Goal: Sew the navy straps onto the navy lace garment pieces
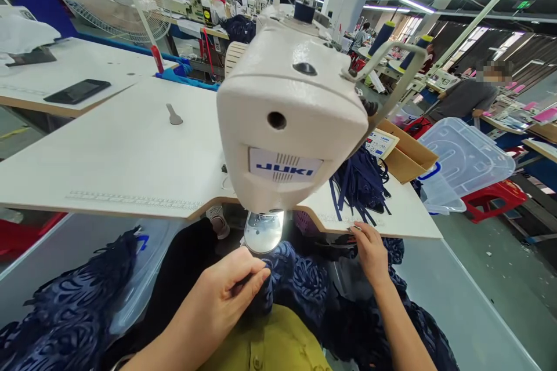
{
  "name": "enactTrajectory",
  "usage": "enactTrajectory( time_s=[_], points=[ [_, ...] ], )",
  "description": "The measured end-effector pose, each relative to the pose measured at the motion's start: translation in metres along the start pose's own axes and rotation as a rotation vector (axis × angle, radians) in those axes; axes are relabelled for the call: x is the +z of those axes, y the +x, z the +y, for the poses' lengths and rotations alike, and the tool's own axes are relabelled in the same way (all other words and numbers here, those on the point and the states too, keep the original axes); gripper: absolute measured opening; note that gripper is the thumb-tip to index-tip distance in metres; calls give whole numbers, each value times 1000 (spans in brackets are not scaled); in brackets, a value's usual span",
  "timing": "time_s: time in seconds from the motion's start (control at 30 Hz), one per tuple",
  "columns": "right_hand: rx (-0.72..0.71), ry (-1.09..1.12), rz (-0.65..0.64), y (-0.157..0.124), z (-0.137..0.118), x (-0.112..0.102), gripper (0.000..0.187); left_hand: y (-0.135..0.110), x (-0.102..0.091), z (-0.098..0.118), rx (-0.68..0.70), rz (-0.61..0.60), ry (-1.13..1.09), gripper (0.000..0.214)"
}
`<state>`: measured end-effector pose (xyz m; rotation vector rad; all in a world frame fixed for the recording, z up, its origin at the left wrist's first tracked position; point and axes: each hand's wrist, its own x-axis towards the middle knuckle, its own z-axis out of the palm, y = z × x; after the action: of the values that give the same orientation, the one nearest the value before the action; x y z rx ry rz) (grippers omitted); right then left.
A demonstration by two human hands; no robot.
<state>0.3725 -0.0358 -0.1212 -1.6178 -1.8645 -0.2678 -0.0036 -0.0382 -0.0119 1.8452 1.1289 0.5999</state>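
My left hand [232, 281] is closed in a pinch on the edge of a piece of navy lace fabric [308, 281], just in front of the sewing machine's lit round metal bed [264, 233]. The fabric hangs down over my lap. Over the bed stands the white head of the sewing machine [291, 110]. At the table's front edge, my right hand [371, 249] has its fingers bent together around something small and dark that I cannot make out. Just beyond those fingers lies a bundle of navy straps [361, 182] on the table.
More navy lace [73, 290] is piled in a bin at the left. On the white tabletop [130, 151] lies a small grey metal piece [174, 115]. A cardboard box [407, 151] and a clear plastic lid [467, 151] are at the right. A person [467, 95] stands further back.
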Motion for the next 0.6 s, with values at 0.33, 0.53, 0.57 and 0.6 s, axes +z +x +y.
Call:
enactTrajectory(
  time_s=[0.33, 0.53, 0.57, 0.6],
  points=[
    [196, 914, -432, 22, -179, -55, 10, 4, 12, 1, 69, 38, 86, 27],
    [45, 900, -562, 12, -205, -34, 12, 3, 12, 7, 72, 29, 11, 26],
    [103, 951, -521, 13, -201, -29, 10, 3, 12, 8, 68, 17, -2, 26],
    [179, 1016, -464, 14, -196, -23, 7, 3, 11, 10, 62, 3, -16, 26]
  ],
)
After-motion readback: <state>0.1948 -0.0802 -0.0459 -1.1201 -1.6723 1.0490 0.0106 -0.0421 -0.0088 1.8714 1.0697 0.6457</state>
